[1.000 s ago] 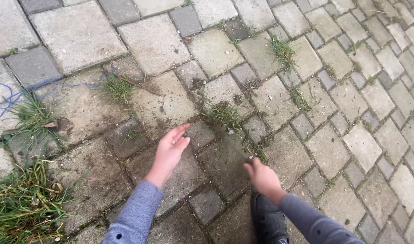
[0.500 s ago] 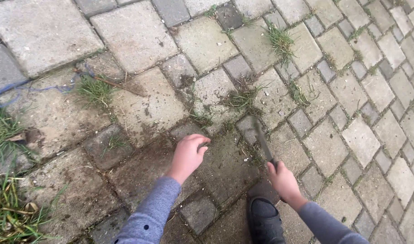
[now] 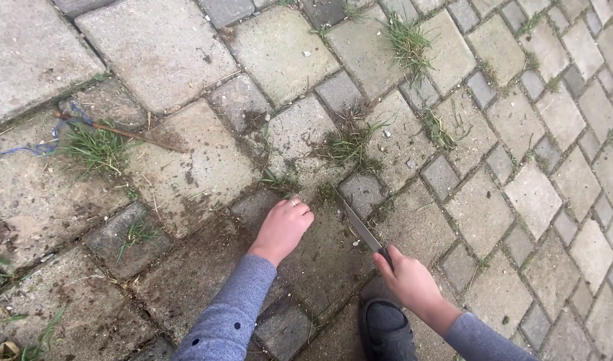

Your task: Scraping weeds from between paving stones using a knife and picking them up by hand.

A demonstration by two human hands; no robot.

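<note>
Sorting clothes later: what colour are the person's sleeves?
Grey-blue knit sleeves, shown best in the head view.

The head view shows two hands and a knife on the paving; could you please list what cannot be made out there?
- Knife handle: head view, hidden inside the right hand.
- Left hand fingertips: curled under at the joint, so any grip on a weed is hidden.
- Shoe: cut off by the bottom edge.
- Blue string: runs off the left edge.
</note>
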